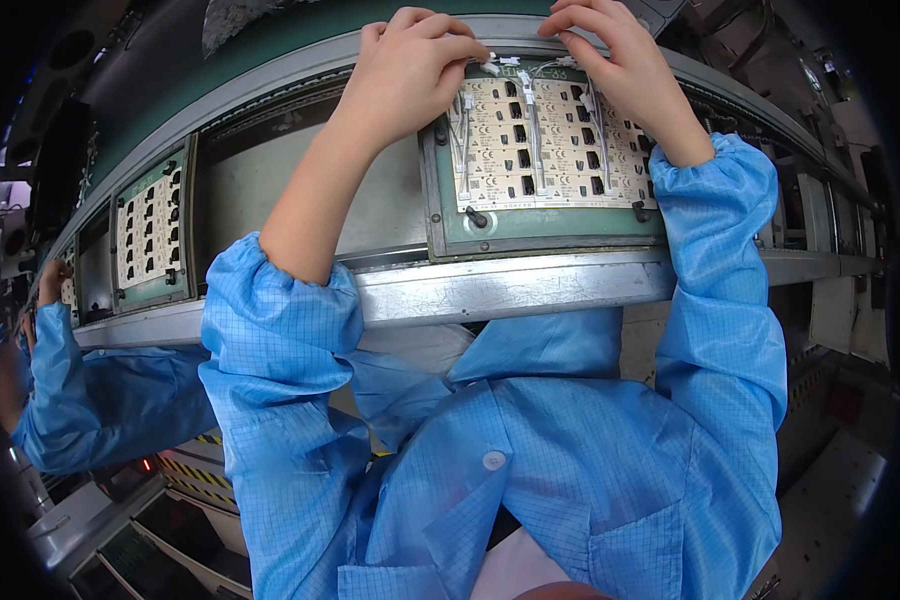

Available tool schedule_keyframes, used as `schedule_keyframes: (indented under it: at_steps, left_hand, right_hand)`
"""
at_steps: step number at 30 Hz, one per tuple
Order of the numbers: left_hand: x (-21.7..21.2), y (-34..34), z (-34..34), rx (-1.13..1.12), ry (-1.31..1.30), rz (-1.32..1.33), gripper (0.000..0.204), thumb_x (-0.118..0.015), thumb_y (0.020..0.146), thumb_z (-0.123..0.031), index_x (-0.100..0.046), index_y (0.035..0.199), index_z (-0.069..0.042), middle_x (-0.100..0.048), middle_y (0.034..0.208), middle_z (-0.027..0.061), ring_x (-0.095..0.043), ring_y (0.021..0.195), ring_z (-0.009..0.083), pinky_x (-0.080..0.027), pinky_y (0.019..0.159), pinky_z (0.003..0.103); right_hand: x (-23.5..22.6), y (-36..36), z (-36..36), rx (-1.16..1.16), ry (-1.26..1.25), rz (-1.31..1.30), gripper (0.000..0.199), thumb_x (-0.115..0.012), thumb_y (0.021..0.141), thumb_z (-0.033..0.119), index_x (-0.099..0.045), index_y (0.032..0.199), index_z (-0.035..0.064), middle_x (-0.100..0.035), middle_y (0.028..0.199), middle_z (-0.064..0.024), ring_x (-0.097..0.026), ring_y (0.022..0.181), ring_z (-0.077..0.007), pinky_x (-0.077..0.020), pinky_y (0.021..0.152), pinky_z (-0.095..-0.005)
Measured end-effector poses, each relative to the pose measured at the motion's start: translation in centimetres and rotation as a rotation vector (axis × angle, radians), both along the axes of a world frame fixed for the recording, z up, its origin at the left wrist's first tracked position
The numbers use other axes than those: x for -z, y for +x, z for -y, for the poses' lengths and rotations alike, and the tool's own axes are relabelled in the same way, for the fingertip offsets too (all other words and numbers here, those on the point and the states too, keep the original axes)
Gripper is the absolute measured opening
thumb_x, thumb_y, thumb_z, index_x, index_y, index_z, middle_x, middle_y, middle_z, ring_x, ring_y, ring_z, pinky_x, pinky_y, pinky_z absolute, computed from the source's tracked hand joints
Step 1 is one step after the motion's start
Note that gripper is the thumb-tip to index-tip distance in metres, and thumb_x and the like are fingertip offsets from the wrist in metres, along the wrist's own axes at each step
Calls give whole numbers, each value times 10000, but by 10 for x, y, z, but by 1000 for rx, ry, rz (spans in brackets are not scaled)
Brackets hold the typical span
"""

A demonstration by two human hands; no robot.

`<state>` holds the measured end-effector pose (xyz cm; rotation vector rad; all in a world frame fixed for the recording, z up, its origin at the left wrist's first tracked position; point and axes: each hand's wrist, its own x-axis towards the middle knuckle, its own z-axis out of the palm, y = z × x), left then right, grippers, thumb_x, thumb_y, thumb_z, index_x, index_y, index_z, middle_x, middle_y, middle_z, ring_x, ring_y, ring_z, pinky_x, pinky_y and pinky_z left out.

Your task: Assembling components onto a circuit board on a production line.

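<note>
A white circuit board panel with rows of black components lies in a green carrier frame in front of me. White cables run lengthwise over the panel. At its far edge, several small white plug connectors lie close together. My left hand is over the panel's far left corner, with thumb and forefinger pinched at a white connector. Across from it, my right hand hovers above the far right edge, fingers curved and apart. Just below its thumb is another white connector.
A metal rail runs along the near side of the conveyor line. To the left, a second green carrier holds a similar panel. Further left, another person in a blue sleeve reaches onto the line. Black clamp knobs stick up from the near carrier.
</note>
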<state>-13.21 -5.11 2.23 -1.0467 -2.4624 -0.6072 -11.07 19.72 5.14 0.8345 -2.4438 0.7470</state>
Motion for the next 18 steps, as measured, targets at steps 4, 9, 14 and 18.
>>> schedule_keyframes:
  at_steps: [4,9,14,18]
  left_hand:
    - [1,0,-1,3,-31,-22,202,-628,859,-118,-758,1013,-110,-684,1148,42,-551,1172,277,-395,997,438]
    - [-5,3,-5,-6,-131,-86,220,-637,852,-126,-762,1033,-113,-680,1161,45,-549,1180,285,-400,993,454]
    - [19,-14,3,4,-6,-84,287,-569,904,-84,-755,1105,-172,-677,1156,8,-569,1189,236,-382,1038,425]
    - [27,-22,10,23,-7,-29,293,-583,900,-85,-744,1124,-183,-657,1191,-6,-542,1215,240,-389,1030,446]
  right_hand:
    - [10,-4,1,-23,23,-1,103,-603,889,61,-676,955,30,-596,1046,-113,-566,1058,-312,-455,947,-389]
    - [13,-1,6,-18,77,45,123,-595,893,66,-684,975,41,-598,1072,-124,-560,1064,-320,-453,933,-403]
    - [-2,7,4,-39,94,-90,128,-591,896,63,-677,990,48,-590,1083,-115,-558,1072,-318,-447,935,-408]
    - [-10,-6,-11,1,57,-129,123,-595,893,45,-674,988,35,-590,1081,-113,-562,1072,-308,-455,942,-392]
